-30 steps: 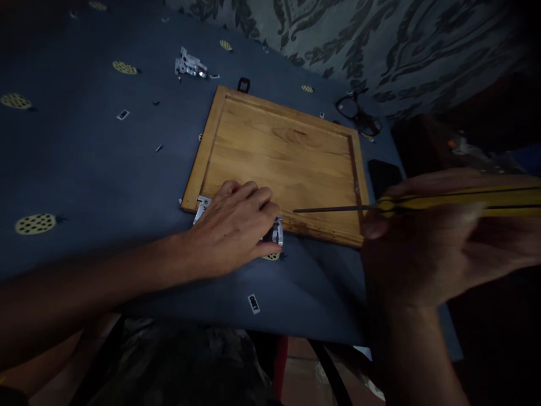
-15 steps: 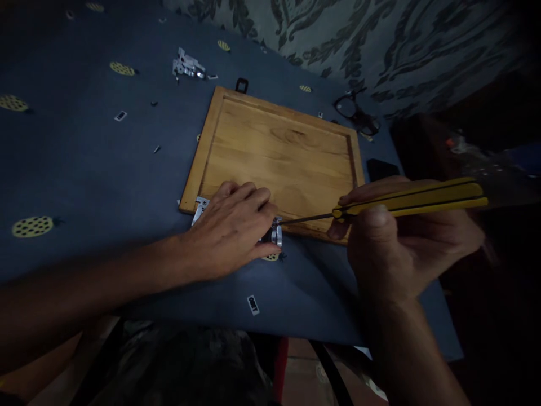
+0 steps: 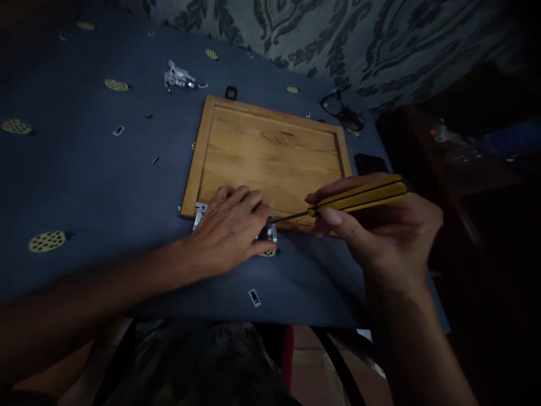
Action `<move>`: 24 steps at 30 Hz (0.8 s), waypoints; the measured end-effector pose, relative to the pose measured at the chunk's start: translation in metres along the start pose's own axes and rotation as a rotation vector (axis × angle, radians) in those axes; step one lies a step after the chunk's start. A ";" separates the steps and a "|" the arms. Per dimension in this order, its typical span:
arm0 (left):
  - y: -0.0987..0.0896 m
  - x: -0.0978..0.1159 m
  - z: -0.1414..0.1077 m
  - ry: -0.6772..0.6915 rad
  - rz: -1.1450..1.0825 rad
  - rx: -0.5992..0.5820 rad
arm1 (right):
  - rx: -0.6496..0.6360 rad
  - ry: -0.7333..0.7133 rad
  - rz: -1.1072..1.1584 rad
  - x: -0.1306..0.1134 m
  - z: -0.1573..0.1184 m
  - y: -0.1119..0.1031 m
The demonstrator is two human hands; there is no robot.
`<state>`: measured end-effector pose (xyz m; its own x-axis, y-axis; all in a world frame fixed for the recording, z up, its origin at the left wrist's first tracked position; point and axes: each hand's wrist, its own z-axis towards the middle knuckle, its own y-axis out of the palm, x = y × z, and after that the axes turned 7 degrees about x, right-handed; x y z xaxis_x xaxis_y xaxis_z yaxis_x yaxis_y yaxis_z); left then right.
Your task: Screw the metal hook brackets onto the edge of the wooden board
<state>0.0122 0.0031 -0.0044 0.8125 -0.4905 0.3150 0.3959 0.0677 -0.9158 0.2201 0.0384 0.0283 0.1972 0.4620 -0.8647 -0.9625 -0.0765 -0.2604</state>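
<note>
Because the wooden panel (image 3: 270,152) lies flat on the surface (image 3: 105,192) with its recessed face up, its near edge is open to both hands. The right hand (image 3: 389,237) is closed around the yellow handle of a screwdriver (image 3: 359,194), with the thumb along the handle, apparently to guide the thin shaft. The shaft slants down to the metal fitting (image 3: 273,232) beside the left thumb; exact tip contact is too dark to confirm. The left hand (image 3: 230,225) is palm down, half open, fingers bent and thumb spread. It bears on the near edge and fitting, likely to keep both from shifting. A metal plate (image 3: 200,211) shows near the left corner; whether it joins the fitting is hidden under the palm.

To the right of the panel is a dark rectangular item (image 3: 371,164). Small screws (image 3: 155,160) lie apart to the left, within reach. Beyond the panel are eyeglasses (image 3: 349,117), a black loop-shaped piece (image 3: 231,92) near the far edge and a separate metal hinge (image 3: 180,76), all outside the work zone.
</note>
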 end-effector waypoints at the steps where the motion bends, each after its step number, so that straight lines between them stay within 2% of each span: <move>1: 0.000 0.000 0.000 0.002 -0.002 0.000 | -0.022 0.029 0.012 -0.003 0.000 -0.001; 3: -0.001 -0.001 -0.001 0.002 -0.005 -0.008 | -0.054 0.069 0.024 -0.006 0.001 -0.002; 6: -0.001 -0.002 -0.001 0.007 -0.011 -0.022 | -0.062 0.041 0.017 -0.005 0.002 -0.002; 16: 0.000 -0.001 -0.002 0.015 -0.022 0.018 | 0.074 -0.086 -0.092 0.000 0.005 0.010; 19: 0.000 -0.001 -0.002 0.013 -0.029 0.011 | 0.032 -0.106 -0.111 0.000 0.003 0.005; 24: -0.001 -0.001 -0.002 0.008 -0.046 -0.016 | -0.111 -0.107 -0.128 0.002 0.002 -0.007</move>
<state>0.0096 0.0014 -0.0041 0.7904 -0.4994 0.3548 0.4254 0.0308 -0.9045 0.2268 0.0413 0.0289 0.2906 0.5647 -0.7725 -0.9031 -0.1050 -0.4165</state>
